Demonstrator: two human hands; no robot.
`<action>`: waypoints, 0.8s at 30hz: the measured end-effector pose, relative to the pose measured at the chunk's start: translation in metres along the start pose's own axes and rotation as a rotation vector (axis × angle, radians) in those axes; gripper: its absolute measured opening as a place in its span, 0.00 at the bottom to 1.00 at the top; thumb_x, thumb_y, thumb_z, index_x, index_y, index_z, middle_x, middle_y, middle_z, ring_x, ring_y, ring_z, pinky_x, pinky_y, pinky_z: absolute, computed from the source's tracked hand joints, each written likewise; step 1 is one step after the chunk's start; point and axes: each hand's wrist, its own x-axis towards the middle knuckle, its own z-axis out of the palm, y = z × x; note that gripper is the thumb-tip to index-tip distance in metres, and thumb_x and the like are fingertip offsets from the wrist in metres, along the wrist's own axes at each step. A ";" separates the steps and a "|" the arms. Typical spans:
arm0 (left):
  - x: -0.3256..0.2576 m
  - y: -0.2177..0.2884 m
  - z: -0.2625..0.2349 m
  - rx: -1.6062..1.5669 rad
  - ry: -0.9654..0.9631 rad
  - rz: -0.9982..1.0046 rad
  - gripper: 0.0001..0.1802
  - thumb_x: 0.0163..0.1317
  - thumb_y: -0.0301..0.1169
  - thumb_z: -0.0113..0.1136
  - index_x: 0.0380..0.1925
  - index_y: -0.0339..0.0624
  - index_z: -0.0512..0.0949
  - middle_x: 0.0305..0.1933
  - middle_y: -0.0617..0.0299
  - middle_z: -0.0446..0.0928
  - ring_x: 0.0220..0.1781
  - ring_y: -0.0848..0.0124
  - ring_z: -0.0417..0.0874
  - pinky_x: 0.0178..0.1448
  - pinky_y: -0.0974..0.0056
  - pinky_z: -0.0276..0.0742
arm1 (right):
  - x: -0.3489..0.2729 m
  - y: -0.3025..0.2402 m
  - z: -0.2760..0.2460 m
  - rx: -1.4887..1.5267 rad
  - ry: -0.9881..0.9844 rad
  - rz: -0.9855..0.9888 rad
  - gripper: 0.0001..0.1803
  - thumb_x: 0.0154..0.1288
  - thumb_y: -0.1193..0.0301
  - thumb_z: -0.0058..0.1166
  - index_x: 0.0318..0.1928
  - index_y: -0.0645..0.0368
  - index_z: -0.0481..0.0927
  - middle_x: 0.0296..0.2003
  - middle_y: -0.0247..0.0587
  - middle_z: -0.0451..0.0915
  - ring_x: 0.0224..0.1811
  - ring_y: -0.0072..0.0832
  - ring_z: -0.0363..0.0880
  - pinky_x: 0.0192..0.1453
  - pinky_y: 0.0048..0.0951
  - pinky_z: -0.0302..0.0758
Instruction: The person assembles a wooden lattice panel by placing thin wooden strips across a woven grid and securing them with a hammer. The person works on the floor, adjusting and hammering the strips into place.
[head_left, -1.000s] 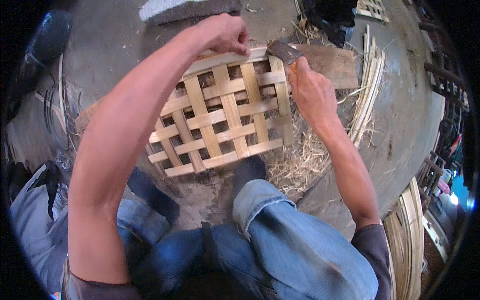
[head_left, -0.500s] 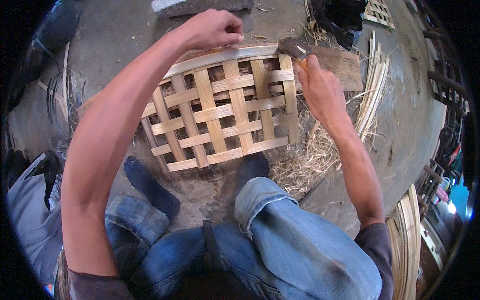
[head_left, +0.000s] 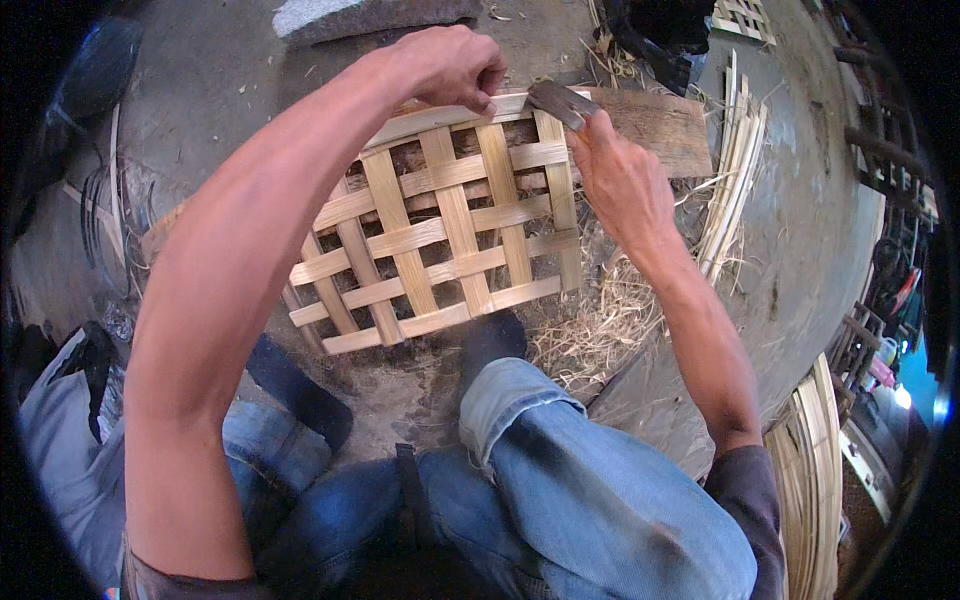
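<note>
1. Woven bamboo lattice (head_left: 440, 235): an open-weave panel of pale flat strips, lying on the ground between the person's feet, its far edge propped on or against a wooden plank (head_left: 655, 125).
2. Left hand (head_left: 450, 65): fist closed, fingertips pinching the top edge strip of the lattice near its far rim and holding the panel steady.
3. Right hand (head_left: 620, 175): clenched round the handle of a blade tool (head_left: 560, 100), a dark, flat knife or chopper. The blade rests at the lattice's upper right corner, just beside the left hand's knuckles.
4. Surroundings: straw-like shavings (head_left: 600, 320) heaped at the right of the panel; a bundle of loose bamboo strips (head_left: 735, 165) beyond the plank; curved split bamboo (head_left: 815, 480) at lower right; a grey stone block (head_left: 360, 15) at top.
5. Risk, judged: blade and left fingers are very near. A slip off the hard bamboo skin could carry the edge into that hand.
6. Risk, judged: the panel is held at one edge only. A stroke at the corner could twist it, loosen the weave or split the end strip along its grain.
7. Risk, judged: the shavings underfoot may let the panel slide.
</note>
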 end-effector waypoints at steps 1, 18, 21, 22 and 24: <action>-0.001 0.000 0.000 0.019 0.003 -0.004 0.16 0.55 0.43 0.74 0.36 0.46 0.83 0.35 0.57 0.85 0.40 0.59 0.86 0.43 0.54 0.80 | 0.000 -0.004 -0.007 0.007 0.019 -0.021 0.14 0.77 0.60 0.45 0.45 0.59 0.68 0.31 0.56 0.83 0.32 0.57 0.84 0.31 0.54 0.78; -0.036 -0.056 -0.018 -0.327 0.085 0.022 0.18 0.61 0.46 0.66 0.37 0.40 0.83 0.35 0.57 0.85 0.40 0.64 0.86 0.46 0.57 0.80 | -0.001 -0.016 0.011 0.038 0.059 -0.079 0.13 0.77 0.61 0.47 0.43 0.59 0.67 0.26 0.57 0.81 0.29 0.57 0.82 0.30 0.54 0.74; -0.071 -0.078 -0.017 -0.225 0.093 0.023 0.20 0.61 0.48 0.65 0.37 0.41 0.84 0.35 0.57 0.86 0.40 0.66 0.87 0.46 0.57 0.81 | 0.003 -0.018 0.002 0.064 -0.005 -0.085 0.14 0.78 0.60 0.46 0.43 0.59 0.68 0.27 0.59 0.80 0.30 0.58 0.81 0.31 0.54 0.74; -0.076 -0.076 -0.009 -0.210 0.121 0.065 0.22 0.62 0.50 0.65 0.36 0.41 0.84 0.33 0.58 0.85 0.38 0.68 0.86 0.45 0.57 0.80 | 0.004 -0.013 0.001 0.075 0.016 -0.113 0.13 0.78 0.61 0.46 0.45 0.59 0.68 0.26 0.58 0.80 0.29 0.57 0.81 0.31 0.53 0.73; -0.083 -0.066 0.005 -0.187 0.080 -0.047 0.19 0.59 0.48 0.67 0.36 0.42 0.84 0.33 0.58 0.85 0.40 0.66 0.86 0.47 0.57 0.80 | 0.007 -0.004 0.004 0.101 0.050 -0.170 0.13 0.78 0.61 0.46 0.48 0.59 0.70 0.25 0.58 0.79 0.27 0.56 0.80 0.30 0.52 0.72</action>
